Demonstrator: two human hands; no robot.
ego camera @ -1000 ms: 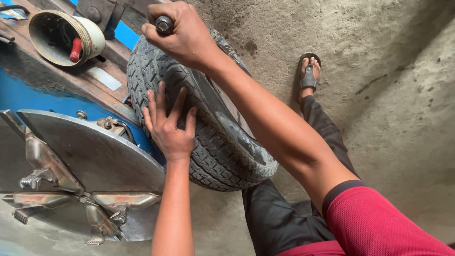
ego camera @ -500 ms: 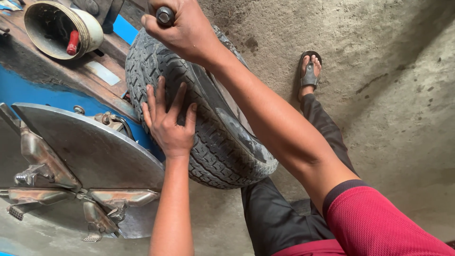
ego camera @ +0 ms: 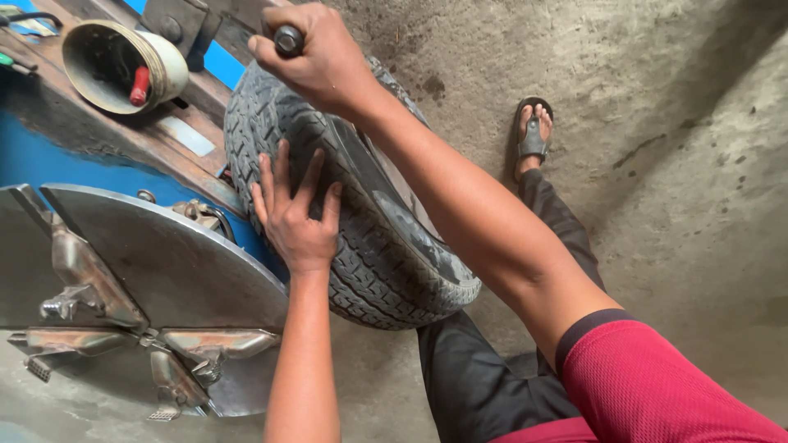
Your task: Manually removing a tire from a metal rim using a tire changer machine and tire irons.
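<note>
Beside the blue machine's round steel turntable (ego camera: pixel 164 262), a tyre (ego camera: pixel 361 246) stands upright on the concrete floor (ego camera: pixel 673 164), the left hand (ego camera: pixel 295 217) spread flat on its tread, the right hand (ego camera: pixel 316 57) fisted round a dark lever knob (ego camera: pixel 289 39); best steady the tyre firmly, pulling smoothly.

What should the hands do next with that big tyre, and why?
Probably keep the left hand pressed flat on the tyre tread and pull the round-ended metal handle a little further with the right hand. The tyre stands on edge against the blue machine, so it looks as if it could roll or tip unless it is steadied.
</note>
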